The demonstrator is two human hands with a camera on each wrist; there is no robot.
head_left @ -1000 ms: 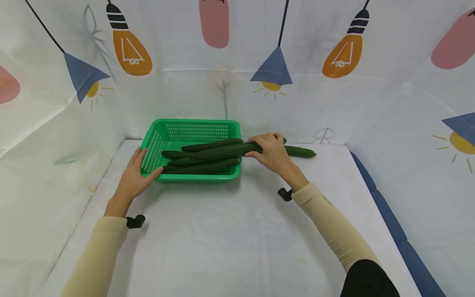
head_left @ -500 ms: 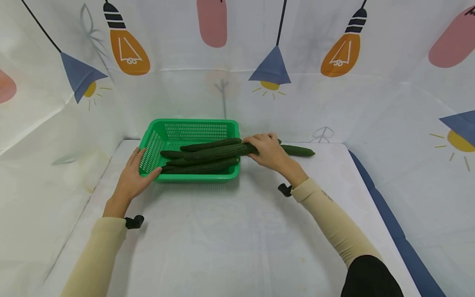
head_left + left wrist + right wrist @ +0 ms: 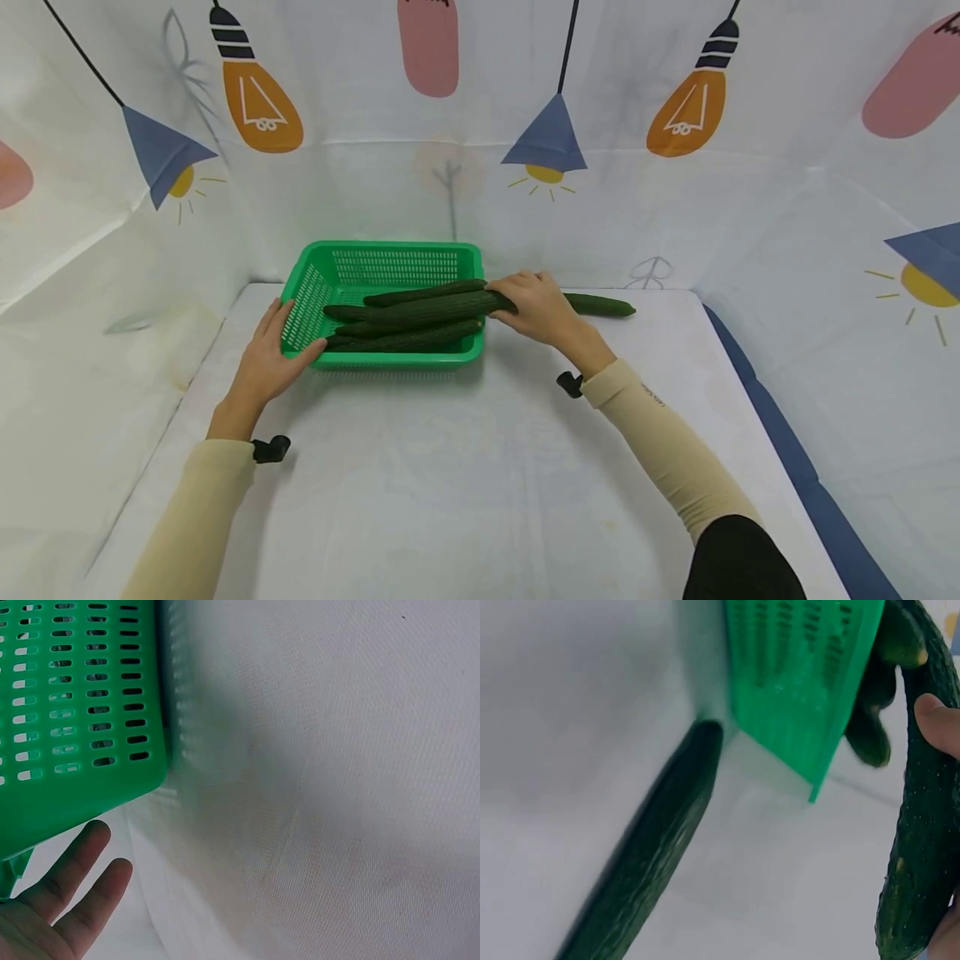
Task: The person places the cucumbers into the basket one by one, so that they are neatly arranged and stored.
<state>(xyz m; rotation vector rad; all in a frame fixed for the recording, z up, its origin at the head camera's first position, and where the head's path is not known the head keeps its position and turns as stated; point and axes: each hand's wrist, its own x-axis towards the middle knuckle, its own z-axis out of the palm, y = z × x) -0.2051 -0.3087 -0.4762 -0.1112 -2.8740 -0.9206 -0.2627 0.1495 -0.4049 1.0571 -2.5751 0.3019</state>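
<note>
My right hand (image 3: 536,307) grips a dark green cucumber (image 3: 438,308) near its right end, just past the basket's right rim. In the right wrist view that cucumber (image 3: 922,847) shows a bumpy skin, with the thumb laid along it. Its far part lies over several other cucumbers (image 3: 408,337) in the green slotted basket (image 3: 397,360). My left hand (image 3: 266,358) rests at the basket's front left corner, thumb at the rim. In the left wrist view its fingers (image 3: 94,904) are straight and spread beside the basket wall (image 3: 82,780).
Another cucumber (image 3: 603,306) lies on the white table (image 3: 465,475) right of the basket, partly behind the right hand. A white curtain (image 3: 337,192) printed with lamps and bulbs stands behind the table. A blue strip (image 3: 780,433) runs along the right edge.
My right hand has shifted a little to the left with its grip along the cucumber, covering its right end. The left hand and basket have stayed in place.
</note>
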